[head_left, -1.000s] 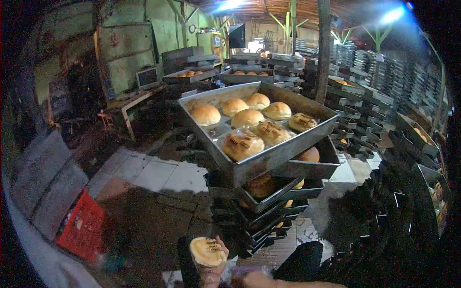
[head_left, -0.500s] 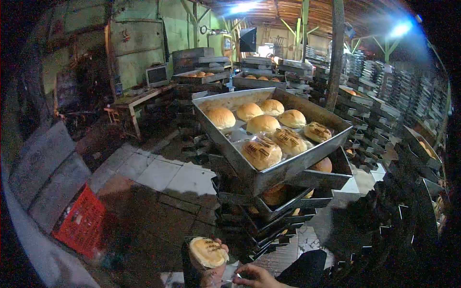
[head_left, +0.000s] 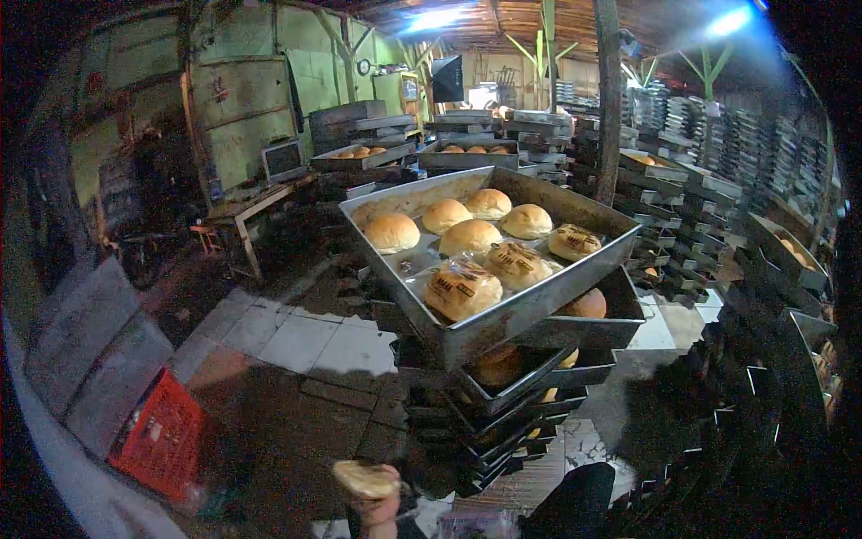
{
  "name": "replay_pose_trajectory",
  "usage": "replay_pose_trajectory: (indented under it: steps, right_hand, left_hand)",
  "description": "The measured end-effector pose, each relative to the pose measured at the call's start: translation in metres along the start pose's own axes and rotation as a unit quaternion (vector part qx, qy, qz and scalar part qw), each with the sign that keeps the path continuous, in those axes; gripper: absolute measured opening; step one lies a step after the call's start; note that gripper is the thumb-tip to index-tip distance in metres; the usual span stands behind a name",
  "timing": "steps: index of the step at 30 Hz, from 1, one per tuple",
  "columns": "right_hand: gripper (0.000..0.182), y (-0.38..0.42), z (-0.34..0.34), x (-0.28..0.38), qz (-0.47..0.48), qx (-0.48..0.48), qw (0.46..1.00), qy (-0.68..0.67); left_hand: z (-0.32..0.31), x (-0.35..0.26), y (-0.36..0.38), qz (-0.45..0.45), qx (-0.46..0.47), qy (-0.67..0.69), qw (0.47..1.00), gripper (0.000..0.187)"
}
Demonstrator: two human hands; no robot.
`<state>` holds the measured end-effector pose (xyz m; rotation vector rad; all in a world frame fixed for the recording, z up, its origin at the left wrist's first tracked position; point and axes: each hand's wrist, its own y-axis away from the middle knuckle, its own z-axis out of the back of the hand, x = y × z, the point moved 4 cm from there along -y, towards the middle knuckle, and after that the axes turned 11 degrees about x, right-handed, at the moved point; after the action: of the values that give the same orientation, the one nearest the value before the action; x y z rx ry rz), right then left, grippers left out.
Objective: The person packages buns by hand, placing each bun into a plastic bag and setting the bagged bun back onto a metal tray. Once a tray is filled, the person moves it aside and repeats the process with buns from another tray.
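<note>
My left hand [head_left: 382, 509] is at the bottom of the view, its fingers wrapped around a bread bun [head_left: 364, 479]. The bun is tilted and smeared by motion, so its wrapper is hard to make out. My right hand is out of view. Above and to the right, a metal baking tray [head_left: 440, 340] tops a stack of trays. It holds several bare round buns [head_left: 469, 238] and three buns in clear printed bags, the nearest bagged bun [head_left: 461, 289] at the front corner.
Beneath the top tray, more trays [head_left: 503, 395] sit crosswise with buns inside. A red crate [head_left: 160, 437] stands at the lower left. Further back are a wooden table [head_left: 242, 208] with a monitor [head_left: 285, 160], a post [head_left: 607, 108] and many stacked trays [head_left: 691, 193].
My left hand has moved slightly left and down with the bun, which now lies more edge-on. My right hand has left the view. The camera has turned a little right.
</note>
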<state>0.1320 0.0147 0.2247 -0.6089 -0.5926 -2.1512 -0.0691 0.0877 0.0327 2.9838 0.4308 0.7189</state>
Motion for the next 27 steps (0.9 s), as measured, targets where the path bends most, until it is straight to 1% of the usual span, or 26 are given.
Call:
replay_pose_trajectory:
  steps: [1,2,3,4,5,6,7,8,9,10,11,12,13,14,15,16,17,19,20,21,22,23,24,25,26,27]
  right_hand:
    - [0.025,0.006,0.006,-0.002,-0.006,0.01,0.998,-0.069]
    - [0.026,0.012,0.009,-0.004,-0.015,0.022,0.99,-0.138]
    - [0.027,0.016,0.008,-0.006,-0.023,0.032,0.977,-0.208]
    - [0.027,0.011,-0.003,-0.012,-0.024,0.031,0.976,-0.213]
    - [0.025,0.0,-0.015,-0.021,0.041,-0.038,0.935,-0.351]
    - [0.024,-0.007,-0.023,-0.027,0.107,-0.106,0.866,-0.477]
    - [0.024,-0.011,-0.03,-0.027,0.111,-0.11,0.863,-0.481]
    - [0.021,-0.012,-0.033,-0.031,0.1,-0.154,0.847,-0.499]
    - [0.018,-0.012,-0.034,-0.035,0.086,-0.198,0.829,-0.515]
    - [0.018,-0.014,-0.034,-0.042,0.085,-0.203,0.826,-0.519]
    - [0.014,-0.013,-0.034,-0.045,0.062,-0.188,0.921,-0.336]
    - [0.013,-0.012,-0.035,-0.043,0.031,-0.162,0.976,-0.142]
    - [0.013,0.005,-0.005,-0.005,0.125,-0.325,0.937,0.03]
    - [0.013,0.002,-0.015,-0.012,0.111,-0.333,0.936,0.027]
    - [0.013,-0.016,-0.045,-0.026,0.027,-0.129,0.984,0.117]
    - [0.014,-0.023,-0.069,-0.04,-0.058,0.084,0.975,0.196]
    - [0.014,-0.021,-0.061,-0.04,-0.068,0.081,0.975,0.195]
    - [0.015,-0.013,-0.036,-0.031,-0.035,0.075,0.994,0.071]
    - [0.019,-0.006,-0.02,-0.024,-0.017,0.075,0.997,0.009]
    - [0.025,0.0,-0.006,-0.018,0.0,0.075,0.996,-0.053]
    - [0.031,0.005,0.004,-0.013,0.016,0.074,0.99,-0.116]
    - [0.037,0.005,0.008,-0.01,0.036,0.069,0.981,-0.179]
    - [0.037,-0.008,0.005,-0.019,0.035,0.068,0.981,-0.177]
    - [0.05,-0.025,0.011,-0.033,0.108,-0.113,0.974,-0.164]
    - [0.065,-0.031,0.013,-0.044,0.176,-0.288,0.93,-0.145]
    - [0.067,-0.037,-0.001,-0.054,0.178,-0.263,0.929,-0.189]
  left_hand:
    - [0.004,-0.012,-0.005,0.004,0.005,0.03,1.0,0.051]
    - [-0.032,0.016,0.015,-0.058,0.009,-0.062,0.996,0.051]
    - [-0.037,0.037,0.022,0.006,0.047,-0.1,0.994,0.049]
    - [-0.038,0.052,0.028,0.072,0.084,-0.139,0.984,0.048]
    - [-0.043,0.07,0.035,0.103,0.057,-0.086,0.989,0.05]
    - [-0.049,0.089,0.042,0.13,0.026,-0.033,0.991,0.052]
    - [-0.05,0.088,0.039,0.077,0.054,-0.095,0.991,0.052]
    - [-0.052,0.084,0.034,0.023,0.083,-0.154,0.984,0.051]
    - [-0.045,0.077,0.027,0.026,0.083,-0.157,0.984,0.051]
    - [-0.034,0.07,0.02,0.054,0.051,-0.135,0.988,0.051]
    - [-0.023,0.062,0.019,0.083,0.012,-0.114,0.99,0.051]
    - [-0.022,0.06,0.022,0.09,-0.001,-0.122,0.988,0.051]
    - [-0.026,0.062,0.024,0.106,0.025,-0.131,0.985,0.052]
    - [-0.021,0.059,0.019,0.188,0.028,-0.046,0.981,0.054]
    - [-0.016,0.056,0.015,0.272,0.017,0.042,0.961,0.057]
    - [-0.011,0.052,0.013,0.35,-0.005,0.119,0.929,0.06]
    - [-0.011,0.044,0.009,0.323,-0.008,0.118,0.939,0.059]
    - [-0.012,0.014,-0.012,0.142,0.01,-0.019,0.99,0.058]
    - [-0.017,-0.007,-0.02,0.07,0.01,-0.084,0.994,0.057]
    - [-0.027,-0.014,-0.02,0.043,0.009,-0.136,0.99,0.056]
    - [-0.039,-0.007,-0.012,0.046,0.004,-0.183,0.982,0.055]
    - [-0.044,0.009,0.003,0.084,0.005,-0.231,0.969,0.055]
    - [-0.048,0.035,0.023,0.135,-0.001,-0.281,0.95,0.054]
    - [-0.049,0.057,0.047,0.174,-0.013,-0.322,0.93,0.053]
    - [-0.047,0.08,0.073,0.212,-0.011,-0.365,0.906,0.053]
    - [-0.051,0.083,0.086,0.212,-0.003,-0.416,0.884,0.052]
